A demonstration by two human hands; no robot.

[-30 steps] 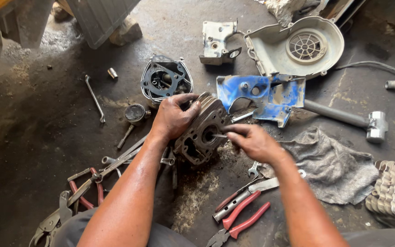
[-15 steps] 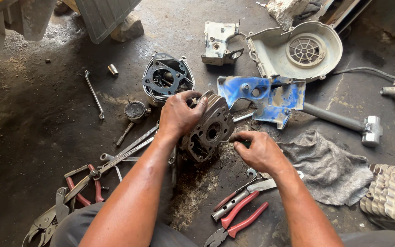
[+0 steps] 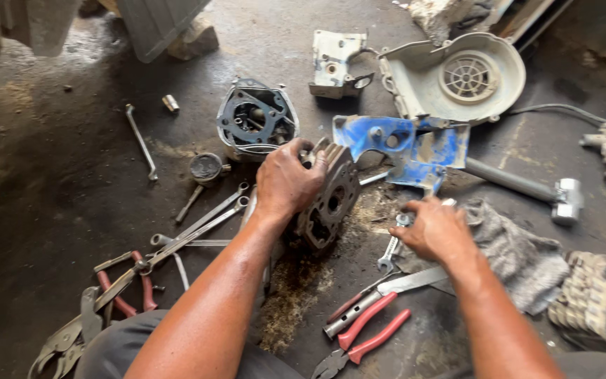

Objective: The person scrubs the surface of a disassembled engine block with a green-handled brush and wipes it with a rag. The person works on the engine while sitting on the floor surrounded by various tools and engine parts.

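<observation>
My left hand (image 3: 287, 180) grips the top of a dark, greasy engine housing (image 3: 331, 200) and holds it on edge on the oily floor. My right hand (image 3: 435, 229) is low on the floor to the housing's right, fingers closed around a small combination wrench (image 3: 392, 247) beside a grey rag (image 3: 517, 253). A blue metal cover (image 3: 405, 147) lies just behind both hands. Another engine part with a dark gasket (image 3: 255, 121) sits behind my left hand.
A pale fan cover (image 3: 457, 77) and a bracket (image 3: 334, 62) lie at the back. A hammer (image 3: 527, 186) lies right. Red-handled pliers (image 3: 362, 340) and a tube spanner (image 3: 355, 312) sit near. Wrenches (image 3: 198, 228), a piston (image 3: 205, 168), an L-shaped spanner (image 3: 140, 140) and pliers (image 3: 120, 288) lie left.
My right hand has drawn back from the housing's face, moved right and down to the floor, and closed on the small wrench. My left hand still holds the housing.
</observation>
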